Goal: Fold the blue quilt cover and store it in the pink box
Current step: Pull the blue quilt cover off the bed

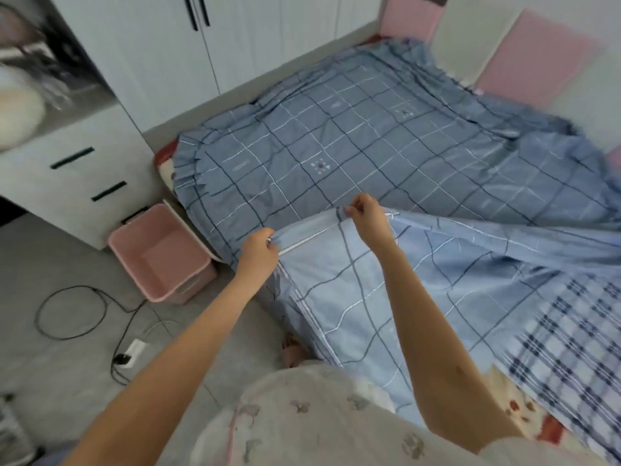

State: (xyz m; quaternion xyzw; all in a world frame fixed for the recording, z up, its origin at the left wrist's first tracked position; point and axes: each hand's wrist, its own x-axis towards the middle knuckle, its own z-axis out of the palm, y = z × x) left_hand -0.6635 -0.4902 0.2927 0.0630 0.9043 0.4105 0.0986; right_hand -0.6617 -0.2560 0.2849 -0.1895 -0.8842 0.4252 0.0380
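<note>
The fingers of the left hand are curled onto a bunched corner of the blue quilt cover, and its edge is pinched by the right hand a little farther along. The held edge is raised above the bed and runs up and to the right between the hands. From there the cover's length is spread toward the lower right, over the bed's near corner. The pink box is seen open on the floor, just beside the bed.

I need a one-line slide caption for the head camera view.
Left hand and right hand pinch an edge of the blue quilt cover; the pink box stands on the floor.
</note>
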